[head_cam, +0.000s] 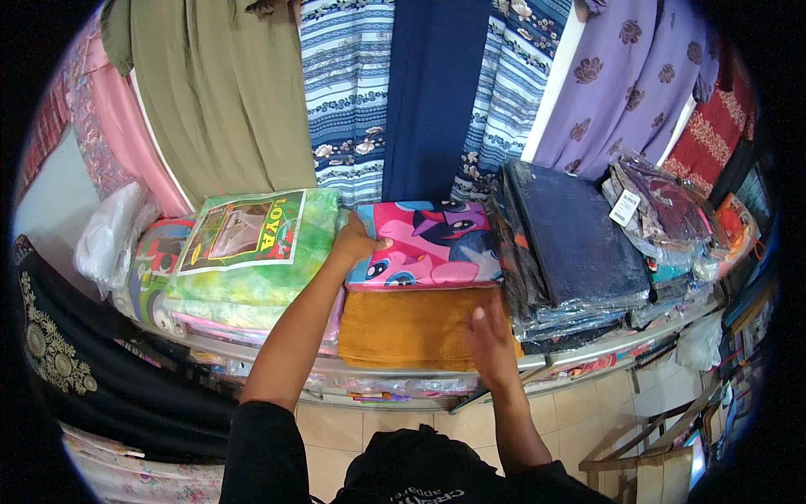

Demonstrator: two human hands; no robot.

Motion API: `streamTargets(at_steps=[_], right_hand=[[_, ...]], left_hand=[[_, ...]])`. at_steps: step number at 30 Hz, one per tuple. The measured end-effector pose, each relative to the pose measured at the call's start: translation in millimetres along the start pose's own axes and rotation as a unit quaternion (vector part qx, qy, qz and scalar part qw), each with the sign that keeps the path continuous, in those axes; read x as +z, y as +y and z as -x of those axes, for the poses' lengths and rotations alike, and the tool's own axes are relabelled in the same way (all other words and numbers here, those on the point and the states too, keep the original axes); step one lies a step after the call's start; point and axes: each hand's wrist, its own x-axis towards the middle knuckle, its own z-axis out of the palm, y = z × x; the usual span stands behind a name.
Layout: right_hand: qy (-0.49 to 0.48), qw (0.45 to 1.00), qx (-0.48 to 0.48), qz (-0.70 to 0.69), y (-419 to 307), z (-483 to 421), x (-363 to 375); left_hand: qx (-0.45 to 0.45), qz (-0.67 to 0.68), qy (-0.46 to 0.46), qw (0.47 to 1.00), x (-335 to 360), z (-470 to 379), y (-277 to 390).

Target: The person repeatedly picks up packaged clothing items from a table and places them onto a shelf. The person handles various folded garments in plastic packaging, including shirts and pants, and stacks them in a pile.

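A folded pink cloth with a cartoon pony print (431, 246) lies before me, on top of a folded mustard-yellow cloth (403, 327). My left hand (357, 242) is at its left side, thumb laid over the top and fingers along the left edge, partly hidden. Over the right part of the mustard cloth is my right hand (494, 343), slightly blurred, holding nothing. Its fingers are apart and point towards the pink cloth's front right corner; whether they touch it I cannot tell.
Left of the cloths is a stack of green packaged textiles (252, 252). Plastic-wrapped dark blue fabrics (573, 233) are piled on the right, beside more bagged garments (667, 201). Hanging fabrics (434, 94) line the back. A wooden frame (648, 435) stands on the tiled floor at lower right.
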Motion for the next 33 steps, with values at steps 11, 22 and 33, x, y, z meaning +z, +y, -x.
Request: streamTargets(at_steps=[11, 22, 33], right_hand=[[0.036, 0.724, -0.256, 0.639, 17.3, -62.6, 2.8], [-0.02, 0.831, -0.237, 0.504, 18.4, 58.6, -42.3], [0.429, 0.864, -0.042, 0.26, 42.1, 276.4, -137.7]], left_hand=[[0.036, -0.108, -0.031, 0.993, -15.3, 12.2, 13.5], [0.192, 0.169, -0.036, 0.966, -40.2, 191.0, 73.5], [-0.074, 0.525, -0.44, 0.725, 109.5, 354.6, 44.3]])
